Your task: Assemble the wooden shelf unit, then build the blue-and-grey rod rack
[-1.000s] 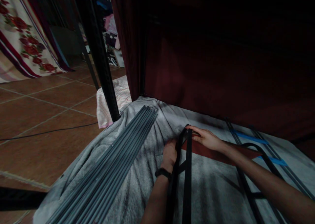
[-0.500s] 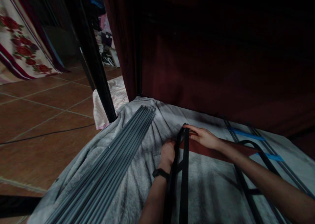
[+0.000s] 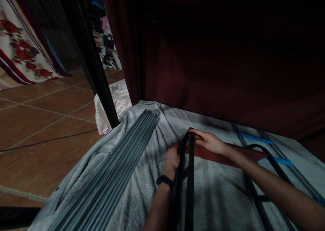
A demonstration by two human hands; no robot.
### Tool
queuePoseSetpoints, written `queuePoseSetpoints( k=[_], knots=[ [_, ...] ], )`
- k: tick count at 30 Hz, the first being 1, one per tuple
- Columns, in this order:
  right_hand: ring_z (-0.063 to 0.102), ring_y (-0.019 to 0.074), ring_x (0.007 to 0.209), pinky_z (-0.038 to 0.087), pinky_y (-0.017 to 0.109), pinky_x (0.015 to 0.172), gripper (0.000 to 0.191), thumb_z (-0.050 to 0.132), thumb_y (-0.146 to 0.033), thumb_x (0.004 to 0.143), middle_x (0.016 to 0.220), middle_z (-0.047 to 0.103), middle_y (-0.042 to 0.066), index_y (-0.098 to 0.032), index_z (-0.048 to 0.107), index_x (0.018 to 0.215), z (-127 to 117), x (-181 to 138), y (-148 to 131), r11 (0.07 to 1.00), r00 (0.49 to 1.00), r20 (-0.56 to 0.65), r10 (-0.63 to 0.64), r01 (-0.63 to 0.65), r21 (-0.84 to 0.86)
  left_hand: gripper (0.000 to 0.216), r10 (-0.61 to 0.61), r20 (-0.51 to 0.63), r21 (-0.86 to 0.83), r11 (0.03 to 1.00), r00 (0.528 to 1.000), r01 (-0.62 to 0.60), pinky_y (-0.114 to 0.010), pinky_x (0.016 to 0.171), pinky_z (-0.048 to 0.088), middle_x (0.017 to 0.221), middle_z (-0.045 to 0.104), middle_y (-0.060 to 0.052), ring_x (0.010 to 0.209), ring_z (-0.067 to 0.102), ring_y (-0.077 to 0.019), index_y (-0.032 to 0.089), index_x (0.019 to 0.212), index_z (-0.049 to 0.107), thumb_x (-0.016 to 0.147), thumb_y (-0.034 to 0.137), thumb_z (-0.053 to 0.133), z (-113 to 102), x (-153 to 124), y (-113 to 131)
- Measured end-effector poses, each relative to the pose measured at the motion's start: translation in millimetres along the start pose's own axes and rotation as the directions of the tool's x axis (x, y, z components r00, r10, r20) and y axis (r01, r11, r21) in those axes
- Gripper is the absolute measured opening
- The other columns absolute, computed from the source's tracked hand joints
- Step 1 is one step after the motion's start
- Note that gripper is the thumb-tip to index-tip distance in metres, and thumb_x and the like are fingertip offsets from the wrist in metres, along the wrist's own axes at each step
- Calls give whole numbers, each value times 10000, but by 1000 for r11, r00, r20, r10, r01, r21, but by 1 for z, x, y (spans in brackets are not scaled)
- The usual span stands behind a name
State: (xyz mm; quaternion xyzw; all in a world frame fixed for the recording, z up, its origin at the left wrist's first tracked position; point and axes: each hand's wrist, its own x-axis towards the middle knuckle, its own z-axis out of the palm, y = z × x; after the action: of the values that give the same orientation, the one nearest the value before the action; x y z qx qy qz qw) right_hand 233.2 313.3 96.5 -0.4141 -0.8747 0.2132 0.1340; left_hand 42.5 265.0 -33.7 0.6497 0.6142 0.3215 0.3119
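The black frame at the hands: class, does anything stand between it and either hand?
Nothing visible does: the right hand touches the far end of the black frame, and the left hand is against its left side, fingers partly hidden. The grey rods lie apart, left of the left hand.

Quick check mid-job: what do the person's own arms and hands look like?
The left hand is gloveless, with a black band, perhaps a watch, at its wrist. The right hand is gloveless too, with nothing worn at its wrist. No sleeves show.
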Motion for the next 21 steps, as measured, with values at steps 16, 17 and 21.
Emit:
queuePoseSetpoints(
  k=[16, 17, 21],
  knots=[
    [595, 226, 1268, 482, 385, 1073, 625, 565, -184, 862, 1404, 610, -16, -364, 485, 1455, 0, -1, -3, 1000, 1000, -13, 1, -1, -6, 385, 2, 83, 86, 996, 997, -9, -265, 956, 461, 1154, 717, -98, 1047, 649, -192, 187, 1113, 726, 900, 80, 424, -2, 1, 1],
    [598, 226, 1264, 485, 386, 1071, 623, 565, -185, 864, 1403, 611, -14, -363, 484, 1455, 0, -1, -3, 1000, 1000, -13, 2, -2, -6, 383, 2, 70, 71, 997, 998, -7, -264, 958, 461, 1154, 716, -98, 1049, 647, -189, 183, 1121, 720, 901, 81, 423, -1, 1, 0],
    [590, 227, 1273, 472, 394, 1088, 613, 558, -189, 873, 1413, 602, -16, -364, 484, 1456, 1, -1, -2, 1000, 1000, -8, 7, -7, -1, 369, 43, 74, 49, 998, 996, -47, -256, 927, 469, 1161, 708, -107, 1022, 650, -192, 173, 1125, 715, 903, 100, 429, -1, 2, 0]
  ],
)
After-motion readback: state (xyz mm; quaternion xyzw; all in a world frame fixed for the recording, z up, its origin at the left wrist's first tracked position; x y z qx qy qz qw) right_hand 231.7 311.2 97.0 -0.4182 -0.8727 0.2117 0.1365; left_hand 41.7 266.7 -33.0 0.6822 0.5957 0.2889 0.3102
